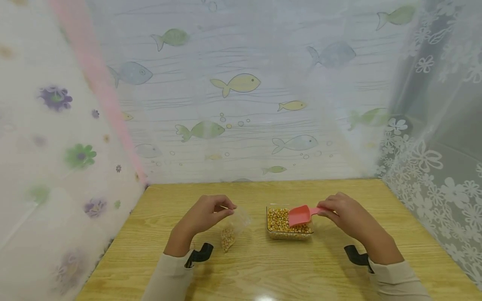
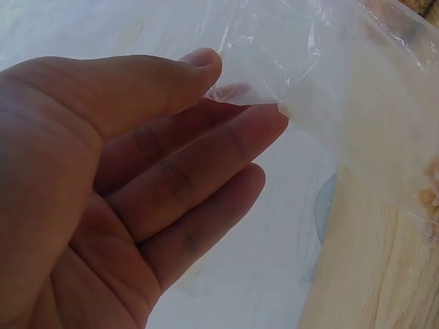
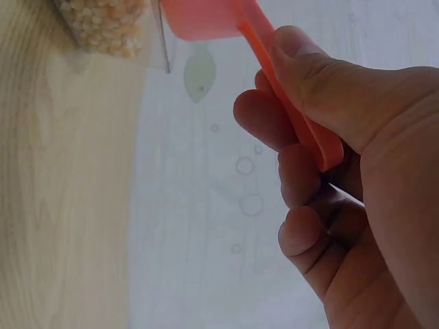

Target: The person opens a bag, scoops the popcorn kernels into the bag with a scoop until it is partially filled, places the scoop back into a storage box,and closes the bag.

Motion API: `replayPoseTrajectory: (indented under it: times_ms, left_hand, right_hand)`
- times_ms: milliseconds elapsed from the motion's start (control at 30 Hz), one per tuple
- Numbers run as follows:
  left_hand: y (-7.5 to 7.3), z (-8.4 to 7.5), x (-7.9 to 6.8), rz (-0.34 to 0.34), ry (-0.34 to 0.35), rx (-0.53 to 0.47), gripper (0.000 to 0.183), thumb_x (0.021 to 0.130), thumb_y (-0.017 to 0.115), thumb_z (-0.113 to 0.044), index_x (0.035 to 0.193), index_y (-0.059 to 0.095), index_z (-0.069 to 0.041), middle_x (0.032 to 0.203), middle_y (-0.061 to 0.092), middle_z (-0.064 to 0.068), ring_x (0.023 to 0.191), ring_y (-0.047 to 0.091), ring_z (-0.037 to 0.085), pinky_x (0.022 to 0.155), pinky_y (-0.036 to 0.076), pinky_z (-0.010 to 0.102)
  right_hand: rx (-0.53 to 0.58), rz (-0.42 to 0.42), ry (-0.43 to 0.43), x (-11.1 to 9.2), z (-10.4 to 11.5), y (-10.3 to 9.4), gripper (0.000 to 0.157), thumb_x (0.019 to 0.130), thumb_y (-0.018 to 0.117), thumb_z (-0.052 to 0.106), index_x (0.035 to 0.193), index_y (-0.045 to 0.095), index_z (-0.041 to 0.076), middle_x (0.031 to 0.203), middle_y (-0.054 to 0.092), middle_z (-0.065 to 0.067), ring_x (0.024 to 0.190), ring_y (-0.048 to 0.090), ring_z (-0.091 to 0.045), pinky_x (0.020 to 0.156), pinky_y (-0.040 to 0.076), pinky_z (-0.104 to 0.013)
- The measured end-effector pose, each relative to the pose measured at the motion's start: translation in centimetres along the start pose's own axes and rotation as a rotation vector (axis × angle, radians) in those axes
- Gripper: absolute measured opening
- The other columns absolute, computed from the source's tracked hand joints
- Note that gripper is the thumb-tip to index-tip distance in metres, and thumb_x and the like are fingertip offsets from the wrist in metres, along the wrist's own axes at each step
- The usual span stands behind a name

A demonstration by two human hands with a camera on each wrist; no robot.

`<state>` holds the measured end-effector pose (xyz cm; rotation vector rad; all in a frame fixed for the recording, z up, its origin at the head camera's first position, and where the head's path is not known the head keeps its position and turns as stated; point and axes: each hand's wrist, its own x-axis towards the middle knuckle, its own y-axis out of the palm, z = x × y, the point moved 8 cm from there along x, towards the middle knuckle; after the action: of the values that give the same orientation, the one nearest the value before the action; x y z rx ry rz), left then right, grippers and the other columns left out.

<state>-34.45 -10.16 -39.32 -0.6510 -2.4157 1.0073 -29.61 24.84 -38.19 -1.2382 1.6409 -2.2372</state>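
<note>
My left hand (image 1: 206, 214) pinches the upper edge of a clear plastic bag (image 2: 288, 55) between thumb and fingers. Corn kernels (image 1: 227, 238) lie in the bag's lower end, close over the table. On the right, my right hand (image 1: 344, 211) grips the handle of a small pink scoop (image 1: 300, 215). Fingers and thumb wrap that handle in the right wrist view, where the scoop's bowl (image 3: 202, 17) is cut off by the top edge. The scoop's bowl overlaps the yellow corn kernels in a rectangular clear container (image 1: 290, 236), which stands between the hands.
A wood-grain table (image 1: 248, 276) carries everything. Behind it hangs a pale curtain (image 1: 244, 108) printed with fish. Floral sheets hang at the left (image 1: 67, 188) and right sides. Each wrist wears a black mount (image 1: 203, 252).
</note>
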Motion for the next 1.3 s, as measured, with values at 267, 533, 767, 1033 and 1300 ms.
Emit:
replayPoseTrajectory:
  times_ms: [267,533,767,1033,1300]
  left_hand:
    - [-0.2,-0.4,-0.1,-0.002,0.012,0.016,0.008,0.102,0.069,-0.022,0.109,0.072,-0.019,0.122,0.075,-0.002,0.106,0.075,0.014,0.092,0.061,0.032]
    - [-0.3,-0.8,-0.2,-0.005,0.033,0.033,0.008,0.103,0.068,-0.021,0.109,0.072,-0.018,0.123,0.075,0.001,0.106,0.075,0.013,0.091,0.061,0.034]
    - [-0.1,-0.5,-0.2,0.004,0.01,0.031,0.008,0.102,0.068,-0.022,0.109,0.072,-0.018,0.124,0.075,0.0,0.106,0.075,0.01,0.092,0.061,0.032]
    - [0.0,-0.4,-0.1,0.005,0.026,0.04,0.008,0.102,0.068,-0.023,0.109,0.071,-0.019,0.124,0.075,-0.002,0.105,0.075,0.009,0.091,0.06,0.03]
    - [0.0,-0.4,0.0,0.001,0.051,0.05,0.01,0.103,0.068,-0.022,0.11,0.072,-0.016,0.123,0.075,0.001,0.104,0.075,0.012,0.09,0.061,0.031]
  right_hand:
    - [0.059,0.009,0.011,0.2,0.1,1.4,0.014,0.085,0.084,0.012,0.098,0.079,0.015,0.088,0.07,0.012,0.081,0.06,-0.01,0.068,0.053,-0.03]
    - [0.101,0.026,0.054,0.1,-0.1,2.9,0.012,0.088,0.082,0.015,0.101,0.08,0.016,0.089,0.071,0.013,0.082,0.059,-0.007,0.069,0.052,-0.029]
    - [0.163,0.016,0.066,0.1,-0.1,3.8,0.016,0.088,0.082,0.013,0.104,0.08,0.014,0.094,0.075,0.009,0.083,0.063,-0.007,0.068,0.054,-0.029]
    - [0.226,-0.002,0.095,0.3,0.2,4.6,0.013,0.09,0.081,0.013,0.102,0.081,0.014,0.091,0.075,0.009,0.079,0.061,-0.002,0.065,0.054,-0.028]
    - [0.277,-0.016,0.138,0.0,-0.4,5.5,0.014,0.091,0.08,0.014,0.104,0.081,0.014,0.093,0.075,0.01,0.078,0.061,0.001,0.065,0.054,-0.024]
